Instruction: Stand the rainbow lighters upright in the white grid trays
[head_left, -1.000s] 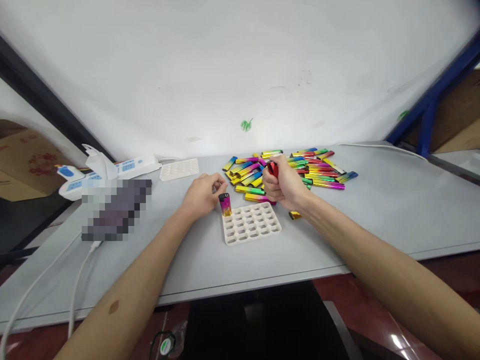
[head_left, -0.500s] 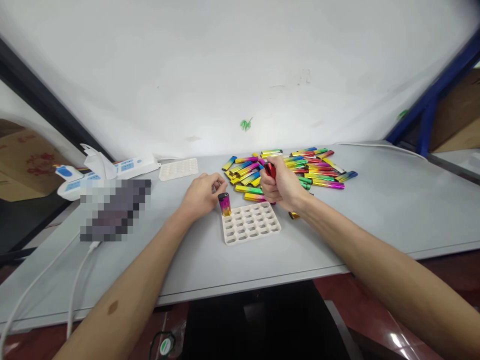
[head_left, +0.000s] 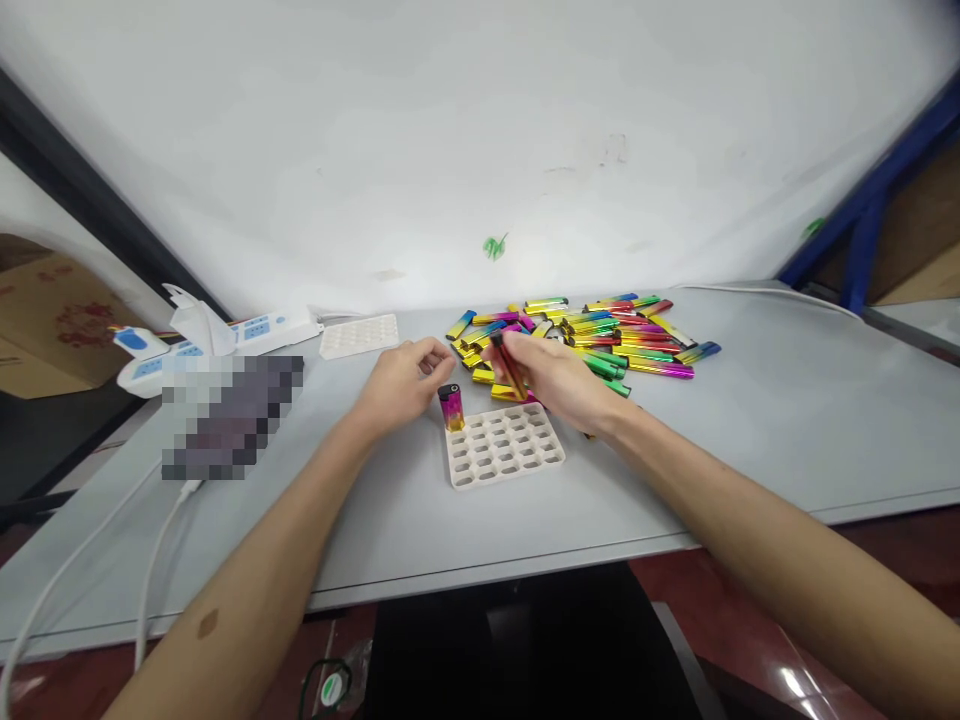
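Observation:
My right hand (head_left: 551, 375) grips a red-and-gold lighter (head_left: 511, 368) with a dark top, tilted over the far edge of a white tray of holes (head_left: 506, 445). In the tray's far-left corner hole stands a purple-and-gold lighter (head_left: 452, 410), upright, its black top facing up. My left hand (head_left: 401, 380) rests on the table just left of that lighter, fingers loosely curled with a gap to the thumb and nothing visible in them. Behind and right of my right hand lies a loose pile of shiny multicoloured lighters (head_left: 645, 340), partly hidden by it.
A second white tray (head_left: 360, 336) lies at the back left. Beside it are a white power strip (head_left: 277, 328) with plugs and a blurred-out dark object (head_left: 232, 420) with a white cable. A white wall closes off the table's back (head_left: 465, 150).
My right hand has moved slightly left and turned, bringing the red lighter from the pile toward the tray's far edge. The left hand has hardly moved.

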